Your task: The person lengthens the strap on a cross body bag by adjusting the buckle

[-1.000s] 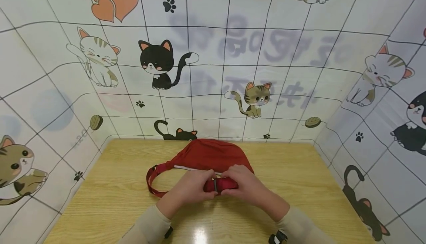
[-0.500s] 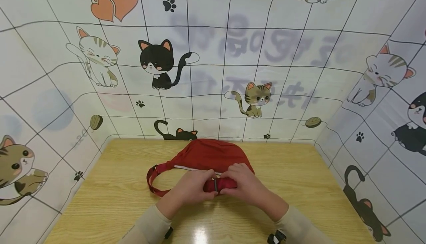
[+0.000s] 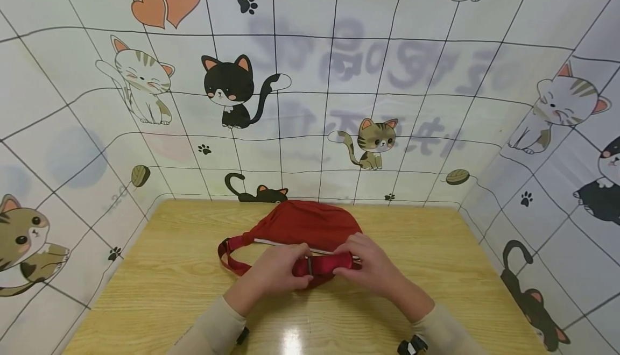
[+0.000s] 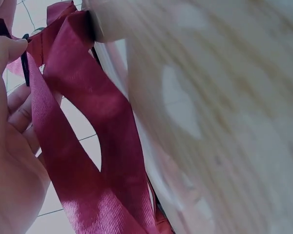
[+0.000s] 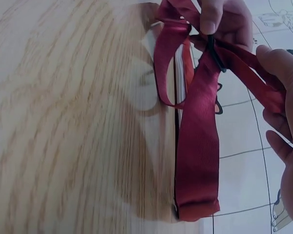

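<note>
A red waist bag (image 3: pixel 307 223) lies on the table, its pale zip line along the near side. In front of it, my left hand (image 3: pixel 273 270) pinches the bag's red strap at a black slider buckle (image 3: pixel 310 265), also visible as a black slider (image 5: pixel 216 54) in the right wrist view. My right hand (image 3: pixel 377 264) grips the strap (image 3: pixel 334 263) a short way to the right of the slider, thumb below and fingers above. In the left wrist view two lengths of strap (image 4: pixel 107 112) run down beside the palm. The fingers hide part of the webbing.
A loop of strap (image 3: pixel 225 261) with a second black fitting curves out at the bag's left. The light wood table (image 3: pixel 416 247) meets white walls (image 3: pixel 310 91) printed with cats and grid lines at the back and both sides.
My right hand has moved right and slightly up, so more strap shows between the hands. The left hand shifted slightly left, and the strap loop at the left drew in a little.
</note>
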